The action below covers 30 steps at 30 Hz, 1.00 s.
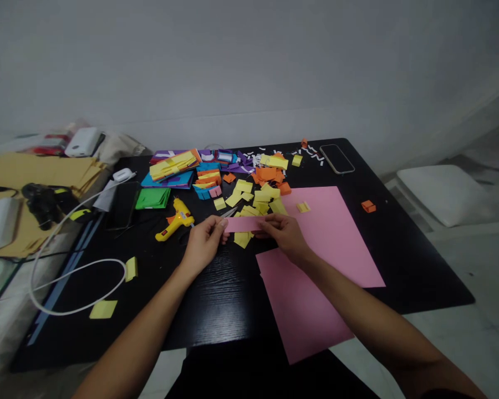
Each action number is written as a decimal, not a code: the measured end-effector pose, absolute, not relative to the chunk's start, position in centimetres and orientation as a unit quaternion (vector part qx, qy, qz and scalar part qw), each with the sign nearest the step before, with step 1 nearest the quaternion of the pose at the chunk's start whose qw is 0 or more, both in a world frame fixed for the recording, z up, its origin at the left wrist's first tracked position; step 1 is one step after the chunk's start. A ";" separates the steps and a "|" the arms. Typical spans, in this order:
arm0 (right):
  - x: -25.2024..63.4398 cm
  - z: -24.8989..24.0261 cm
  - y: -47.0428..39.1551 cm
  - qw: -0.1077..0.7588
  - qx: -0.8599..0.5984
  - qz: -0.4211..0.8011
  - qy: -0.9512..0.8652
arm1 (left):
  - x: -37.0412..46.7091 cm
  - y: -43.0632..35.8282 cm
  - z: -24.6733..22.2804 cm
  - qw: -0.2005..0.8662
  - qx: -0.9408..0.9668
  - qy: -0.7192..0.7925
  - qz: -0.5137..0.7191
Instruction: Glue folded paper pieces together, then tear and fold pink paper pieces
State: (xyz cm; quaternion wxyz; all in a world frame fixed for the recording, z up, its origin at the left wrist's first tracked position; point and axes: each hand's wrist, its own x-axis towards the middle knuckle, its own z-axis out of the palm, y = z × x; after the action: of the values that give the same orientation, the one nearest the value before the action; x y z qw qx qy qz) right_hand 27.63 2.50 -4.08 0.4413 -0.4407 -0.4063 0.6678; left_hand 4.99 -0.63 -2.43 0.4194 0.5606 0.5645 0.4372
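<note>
A pink paper strip stretches level between my two hands above the black table. My left hand pinches its left end, thumb on top. The right end is gripped by my right hand, whose fingers are closed over it. Behind and beneath the strip lies a heap of yellow paper pieces. The blades of scissors show just beyond my left hand; their handles are mostly hidden. Large pink sheets lie under my right forearm.
A yellow glue gun sits left of my hands. Folded green and yellow papers are stacked behind it. A phone lies at the far right. A white cable loops over the table's left side. A white stool stands to the right.
</note>
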 end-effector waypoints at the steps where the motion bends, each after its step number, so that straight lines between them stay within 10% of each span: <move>1: 27.6 -4.1 2.5 0.442 -0.441 0.668 -0.406 | 5.0 -0.6 -2.3 0.420 0.560 0.564 0.438; 30: 27.9 -3.4 2.5 0.425 -0.451 0.659 -0.426 | 6.0 -0.8 -1.5 0.538 0.493 0.524 0.439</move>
State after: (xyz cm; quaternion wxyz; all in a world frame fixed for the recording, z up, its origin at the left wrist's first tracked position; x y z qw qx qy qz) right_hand 27.92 2.53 -3.45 0.4246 -0.4513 -0.4256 0.6594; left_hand 6.02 -0.76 -1.52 0.5380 0.4934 0.5239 0.4389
